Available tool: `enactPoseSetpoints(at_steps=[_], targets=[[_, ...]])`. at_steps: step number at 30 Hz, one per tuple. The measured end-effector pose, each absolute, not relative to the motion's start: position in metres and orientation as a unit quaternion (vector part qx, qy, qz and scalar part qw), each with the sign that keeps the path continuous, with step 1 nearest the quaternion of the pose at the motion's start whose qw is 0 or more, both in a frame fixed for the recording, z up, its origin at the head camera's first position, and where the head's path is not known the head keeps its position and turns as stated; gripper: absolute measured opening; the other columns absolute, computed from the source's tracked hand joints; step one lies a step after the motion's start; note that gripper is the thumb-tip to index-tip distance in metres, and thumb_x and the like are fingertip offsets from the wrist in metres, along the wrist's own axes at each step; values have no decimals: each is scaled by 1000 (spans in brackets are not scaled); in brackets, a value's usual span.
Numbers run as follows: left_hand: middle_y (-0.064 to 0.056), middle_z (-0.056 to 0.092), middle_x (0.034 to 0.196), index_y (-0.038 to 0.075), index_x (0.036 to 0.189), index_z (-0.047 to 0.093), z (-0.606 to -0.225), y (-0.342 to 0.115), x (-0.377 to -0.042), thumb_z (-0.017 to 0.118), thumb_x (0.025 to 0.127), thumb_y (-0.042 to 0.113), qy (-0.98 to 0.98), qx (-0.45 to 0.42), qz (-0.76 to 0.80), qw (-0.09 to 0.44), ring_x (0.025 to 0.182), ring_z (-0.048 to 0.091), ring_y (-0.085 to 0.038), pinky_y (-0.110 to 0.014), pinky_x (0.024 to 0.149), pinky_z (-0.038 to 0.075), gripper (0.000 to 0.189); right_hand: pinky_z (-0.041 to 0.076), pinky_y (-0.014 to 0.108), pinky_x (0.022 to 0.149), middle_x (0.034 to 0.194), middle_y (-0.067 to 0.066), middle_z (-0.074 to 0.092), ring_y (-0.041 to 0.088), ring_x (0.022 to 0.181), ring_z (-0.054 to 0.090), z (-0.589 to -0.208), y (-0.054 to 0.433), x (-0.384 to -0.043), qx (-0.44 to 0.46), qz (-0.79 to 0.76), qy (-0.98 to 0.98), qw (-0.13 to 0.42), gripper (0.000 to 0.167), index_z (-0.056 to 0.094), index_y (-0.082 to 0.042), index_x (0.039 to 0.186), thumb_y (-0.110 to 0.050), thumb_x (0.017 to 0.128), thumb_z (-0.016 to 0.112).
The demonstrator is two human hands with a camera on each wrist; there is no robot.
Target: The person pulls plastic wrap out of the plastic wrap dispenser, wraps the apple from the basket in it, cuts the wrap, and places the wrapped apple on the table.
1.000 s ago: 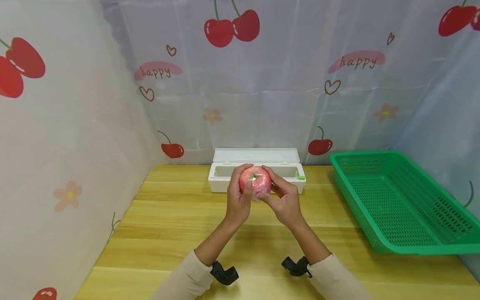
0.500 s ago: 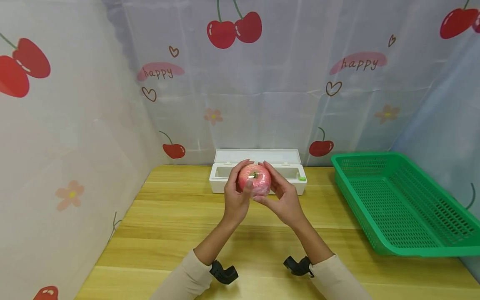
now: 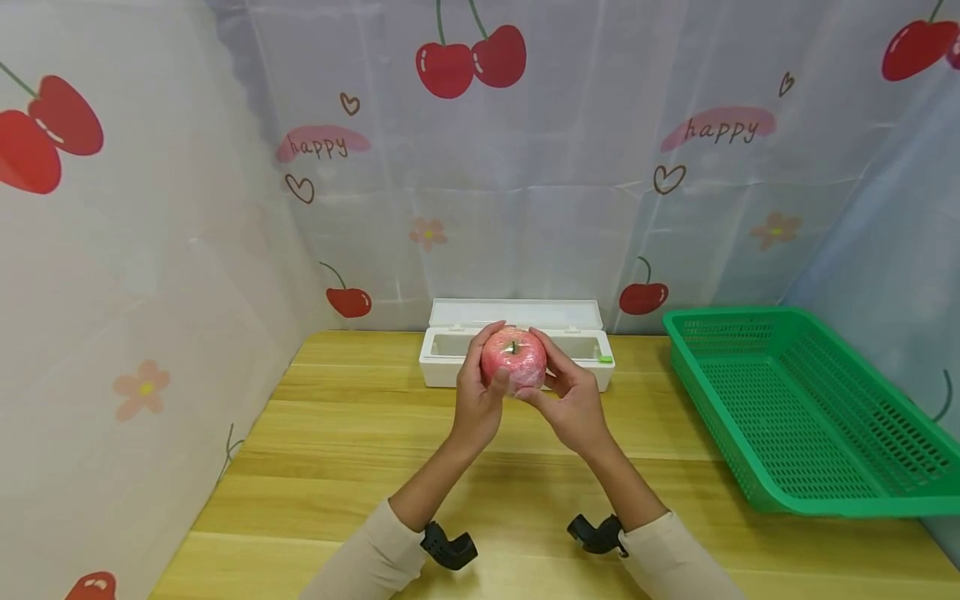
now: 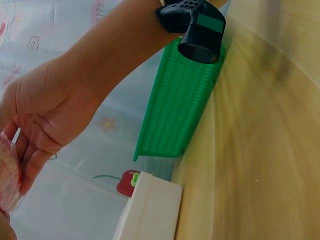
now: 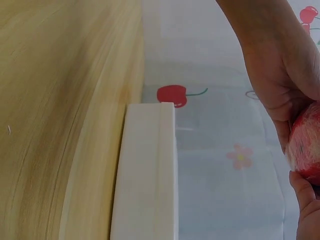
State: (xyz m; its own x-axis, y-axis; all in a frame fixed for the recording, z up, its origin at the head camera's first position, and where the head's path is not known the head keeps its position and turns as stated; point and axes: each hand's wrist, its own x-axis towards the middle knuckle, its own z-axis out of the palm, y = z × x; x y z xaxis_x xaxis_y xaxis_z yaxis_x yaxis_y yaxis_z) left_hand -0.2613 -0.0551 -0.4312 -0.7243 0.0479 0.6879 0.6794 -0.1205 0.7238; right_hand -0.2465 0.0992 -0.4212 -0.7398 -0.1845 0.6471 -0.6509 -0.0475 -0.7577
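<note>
A red apple (image 3: 514,358) wrapped in shiny clear film is held up off the table between both hands, its stem facing the head camera. My left hand (image 3: 480,404) grips its left side, the thumb over the near face. On the other side my right hand (image 3: 573,408) curls round the apple, its thumb at the lower front. Each wrist view catches only part of the fruit at its edge. Just behind the hands stands a long white box (image 3: 442,371), its lid (image 3: 517,312) raised at the back; the hands hide its middle.
A green perforated plastic basket (image 3: 757,450) stands at the right of the wooden table (image 3: 337,467). A small green piece (image 3: 606,359) sits on the box's right end. Curtains (image 3: 540,225) printed with cherries enclose the back and sides.
Both hands stay on the apple, which shifts slightly and turns a little. The left thumb, blurred half a second ago, now looks sharp. The background shifts slightly with the head view.
</note>
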Motion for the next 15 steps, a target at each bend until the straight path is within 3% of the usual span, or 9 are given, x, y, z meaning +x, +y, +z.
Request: enactPoseSetpoints(at_steps=[3,7,12,15], targets=[[-17,62,128,-2,142,49,-431,-55,-260,55,93,69,-634,-274,-675,262,106,62,-21,-25,86,57,87,54,30,95,145,24,54,16,129,57,-421,98,-246,317,643,-672,188,77,47,3,149,9,79,79],[-9,66,123,7,138,59,-428,-57,-259,60,92,67,-648,-250,-657,292,96,64,-20,-26,77,59,76,54,28,97,144,23,54,15,126,58,-420,99,-245,319,643,-675,172,77,45,-1,152,7,82,78],[-9,63,132,8,142,55,-426,-58,-259,68,89,62,-636,-249,-669,292,110,63,-23,-31,90,58,76,48,28,105,152,20,47,18,133,54,-420,98,-245,317,662,-660,162,74,40,-4,155,2,90,74],[-15,62,132,5,145,51,-425,-61,-259,64,91,65,-624,-257,-680,288,115,62,-26,-31,97,55,82,47,32,106,152,21,47,21,136,52,-421,98,-245,322,678,-638,170,68,42,1,152,3,91,72]])
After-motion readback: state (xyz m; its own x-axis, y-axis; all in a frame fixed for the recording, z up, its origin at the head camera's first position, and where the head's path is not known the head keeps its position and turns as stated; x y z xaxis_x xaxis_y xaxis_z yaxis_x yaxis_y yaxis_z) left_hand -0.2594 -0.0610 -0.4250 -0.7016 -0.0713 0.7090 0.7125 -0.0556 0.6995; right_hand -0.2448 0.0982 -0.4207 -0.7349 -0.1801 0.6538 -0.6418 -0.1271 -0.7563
